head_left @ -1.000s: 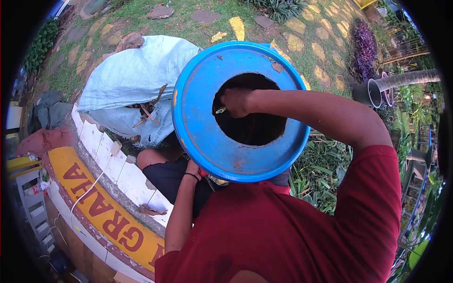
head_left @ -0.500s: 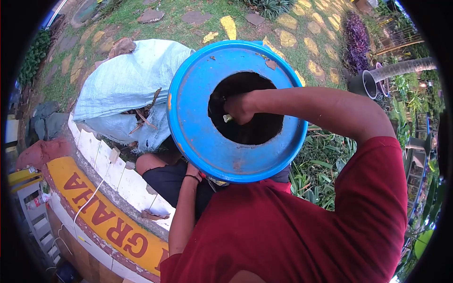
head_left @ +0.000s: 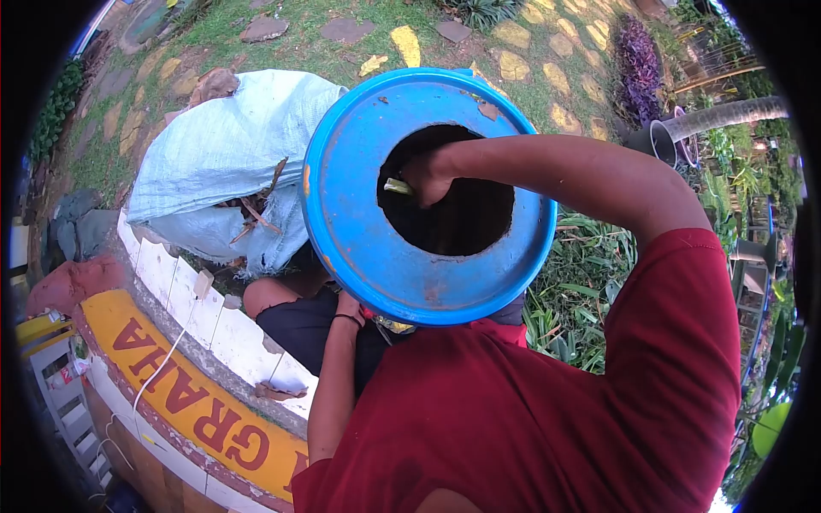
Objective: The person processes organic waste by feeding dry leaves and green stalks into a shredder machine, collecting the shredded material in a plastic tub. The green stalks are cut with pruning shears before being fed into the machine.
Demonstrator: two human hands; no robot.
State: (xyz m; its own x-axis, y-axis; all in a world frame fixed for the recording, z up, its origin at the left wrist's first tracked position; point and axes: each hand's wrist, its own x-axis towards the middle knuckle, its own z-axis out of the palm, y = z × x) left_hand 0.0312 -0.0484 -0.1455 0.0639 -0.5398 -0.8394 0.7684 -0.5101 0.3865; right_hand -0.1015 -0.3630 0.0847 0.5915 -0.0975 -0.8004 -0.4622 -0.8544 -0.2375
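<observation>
A blue drum (head_left: 342, 214) stands in front of my body, with a rough-edged round hole cut in its top. My right hand (head_left: 430, 177) reaches into that hole, its fingers closed round a pale green piece of plant stalk (head_left: 397, 185) whose cut end pokes out to the left. Dark shadow hides the inside of the drum. Below the drum's lower left rim is my left hand (head_left: 348, 307), with a dark band on its wrist. The rim covers its fingers, and a small red thing shows beside it.
A pale blue woven sack (head_left: 231, 141) with dry leaves at its mouth lies left of the drum. A low white-tiled edge (head_left: 218, 329) and a yellow lettered wall (head_left: 188, 402) curve along the left. Grass, stepping stones and leafy plants (head_left: 586, 291) lie around.
My right hand has shifted a little up and left inside the hole, and more of the green stalk shows. My left hand stays below the rim.
</observation>
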